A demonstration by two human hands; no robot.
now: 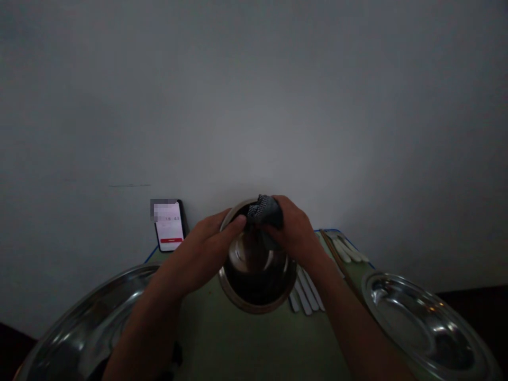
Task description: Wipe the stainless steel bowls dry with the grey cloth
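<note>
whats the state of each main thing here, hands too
Metal bowl: held, inside showing
Cloth: bunched up
Left hand: gripping bowl
Right hand: gripping cloth
Phone: propped up, screen lit
Left basin: open side up
Right basin: open side up
White-handled cutlery: lying flat

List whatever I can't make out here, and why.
All in the head view:
Left hand, finger ends except the thumb: behind the bowl.
Cloth, in part: covered by the right hand.
Phone, upper screen: pixelated.
Left basin: cut off by the bottom edge.
White handles, far ends: hidden by bowl and right hand.
</note>
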